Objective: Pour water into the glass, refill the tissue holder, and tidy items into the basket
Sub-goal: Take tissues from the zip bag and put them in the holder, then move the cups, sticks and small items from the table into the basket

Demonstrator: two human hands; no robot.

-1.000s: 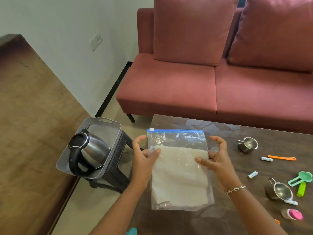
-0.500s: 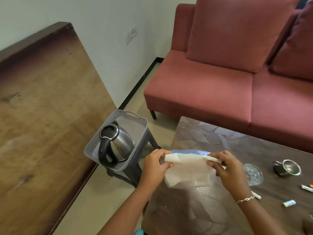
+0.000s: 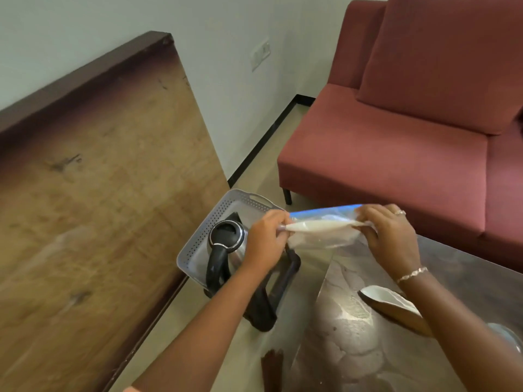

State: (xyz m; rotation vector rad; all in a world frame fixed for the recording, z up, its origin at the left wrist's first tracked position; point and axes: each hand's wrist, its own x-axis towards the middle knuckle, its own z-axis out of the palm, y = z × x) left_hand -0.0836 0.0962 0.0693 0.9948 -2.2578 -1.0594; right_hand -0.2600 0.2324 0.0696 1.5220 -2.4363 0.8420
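Holding of the bag [image 3: 322, 232] logged: it is up in the air, left hand [image 3: 264, 240] pinching one end and right hand [image 3: 389, 236] pinching the other, fingers curled onto the film at both. The bag lies nearly edge-on to us, above the far corner of the table [image 3: 353, 335] and just beside the basket [image 3: 198, 244], which holds the kettle [image 3: 226, 236]. A blue zip strip [image 3: 325, 210] runs along the far side; white tissues [image 3: 319, 225] show through the clear film.

We judge the load light and limp: thin, slick plastic around soft paper that will sag and crumple if squeezed. Best hold, in our view, is the two lips just under the zip, one per hand, pulled apart. Whether the zip is open, we cannot tell.
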